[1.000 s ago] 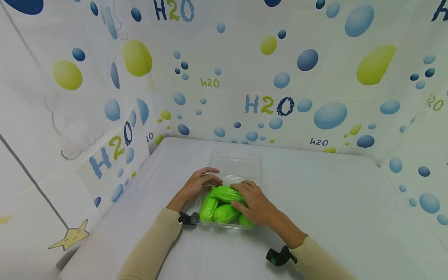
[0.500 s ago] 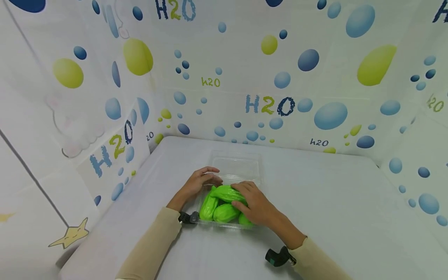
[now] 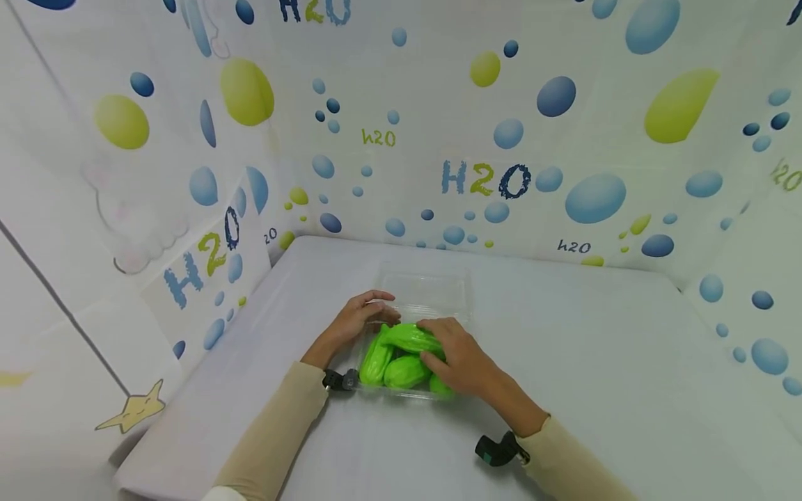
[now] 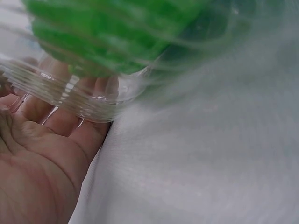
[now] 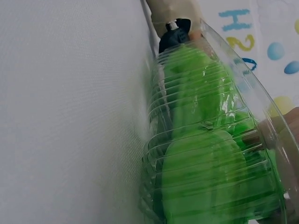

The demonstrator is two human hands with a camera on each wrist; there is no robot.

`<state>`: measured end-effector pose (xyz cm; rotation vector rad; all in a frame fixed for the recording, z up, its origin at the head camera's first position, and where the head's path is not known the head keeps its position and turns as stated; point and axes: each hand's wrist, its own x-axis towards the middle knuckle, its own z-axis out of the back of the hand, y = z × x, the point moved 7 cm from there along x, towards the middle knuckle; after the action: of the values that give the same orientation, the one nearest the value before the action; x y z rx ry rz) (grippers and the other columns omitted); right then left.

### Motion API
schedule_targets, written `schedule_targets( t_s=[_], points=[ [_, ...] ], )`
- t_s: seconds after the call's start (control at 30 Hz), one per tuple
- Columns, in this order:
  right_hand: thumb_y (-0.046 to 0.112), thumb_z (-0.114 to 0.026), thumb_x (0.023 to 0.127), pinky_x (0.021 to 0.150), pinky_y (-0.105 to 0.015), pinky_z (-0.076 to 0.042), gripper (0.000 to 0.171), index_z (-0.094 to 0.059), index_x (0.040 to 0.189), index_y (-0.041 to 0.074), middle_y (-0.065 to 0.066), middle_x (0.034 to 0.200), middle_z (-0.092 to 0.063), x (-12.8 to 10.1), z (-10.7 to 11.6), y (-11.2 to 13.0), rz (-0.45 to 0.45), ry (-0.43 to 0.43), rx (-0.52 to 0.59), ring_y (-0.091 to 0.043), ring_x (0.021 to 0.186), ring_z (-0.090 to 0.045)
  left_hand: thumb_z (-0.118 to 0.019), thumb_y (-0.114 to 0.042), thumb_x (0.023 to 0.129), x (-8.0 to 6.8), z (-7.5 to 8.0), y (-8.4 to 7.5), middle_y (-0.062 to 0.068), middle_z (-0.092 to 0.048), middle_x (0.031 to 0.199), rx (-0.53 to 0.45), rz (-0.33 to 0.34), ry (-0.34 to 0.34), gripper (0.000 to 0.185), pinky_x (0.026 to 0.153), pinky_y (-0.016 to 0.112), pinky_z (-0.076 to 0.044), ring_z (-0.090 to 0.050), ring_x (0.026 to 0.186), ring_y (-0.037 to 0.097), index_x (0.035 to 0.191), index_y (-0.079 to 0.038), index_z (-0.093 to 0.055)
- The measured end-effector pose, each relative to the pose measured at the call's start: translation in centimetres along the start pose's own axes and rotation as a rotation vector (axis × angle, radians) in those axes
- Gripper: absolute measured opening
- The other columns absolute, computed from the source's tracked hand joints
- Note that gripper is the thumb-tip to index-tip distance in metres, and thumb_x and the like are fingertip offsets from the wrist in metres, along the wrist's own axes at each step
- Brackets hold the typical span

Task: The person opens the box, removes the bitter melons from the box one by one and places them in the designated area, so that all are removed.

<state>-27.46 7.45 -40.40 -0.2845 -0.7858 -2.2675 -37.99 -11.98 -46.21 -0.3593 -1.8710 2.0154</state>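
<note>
Since my feed shows four green gourds inside clear clamshell box, filling's mostly done imo. Right hand grips topmost gourd, left hand loosely curved at box side. Lid folded back, unclosed.

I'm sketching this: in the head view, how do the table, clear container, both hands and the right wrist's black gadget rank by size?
1. Table
2. Clear container, open lid included
3. Right hand and left hand: too alike to rank
4. Black gadget
</note>
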Motion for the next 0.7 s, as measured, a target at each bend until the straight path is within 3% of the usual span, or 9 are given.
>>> schedule_targets(
  t_s=[0.17, 0.47, 0.7],
  points=[
    [0.014, -0.066, 0.096, 0.101, -0.052, -0.049, 0.048, -0.053, 0.141, 0.003, -0.014, 0.136, -0.058, 0.0, 0.1, 0.0, 0.003, -0.014, 0.006, -0.030, 0.125, -0.055, -0.041, -0.017, 0.111, 0.1, 0.0, -0.1, 0.020, -0.071, 0.120, 0.005, -0.001, 0.000, 0.038, 0.082, 0.032, -0.053, -0.070, 0.109, 0.027, 0.142, 0.005, -0.047],
    [0.015, -0.068, 0.095, 0.101, -0.051, -0.050, 0.052, -0.053, 0.142, 0.001, -0.015, 0.135, -0.060, -0.1, 0.4, -0.2, 0.009, -0.062, 0.038, -0.030, 0.124, -0.058, -0.042, -0.019, 0.111, -0.2, 0.1, 0.1, 0.016, -0.073, 0.119, -0.007, 0.031, -0.023, 0.040, 0.081, 0.031, -0.052, -0.071, 0.105, 0.018, 0.142, 0.005, -0.047],
    [0.018, -0.073, 0.093, 0.091, -0.045, -0.056, 0.049, -0.060, 0.138, 0.004, -0.011, 0.130, -0.067, -0.1, 1.8, -0.1, 0.061, -0.178, -0.012, -0.026, 0.116, -0.064, -0.044, -0.019, 0.110, -0.1, 0.3, 0.1, 0.009, -0.074, 0.113, -0.006, 0.050, -0.056, 0.038, 0.081, 0.031, -0.053, -0.071, 0.102, 0.017, 0.140, 0.003, -0.051]
  ],
)
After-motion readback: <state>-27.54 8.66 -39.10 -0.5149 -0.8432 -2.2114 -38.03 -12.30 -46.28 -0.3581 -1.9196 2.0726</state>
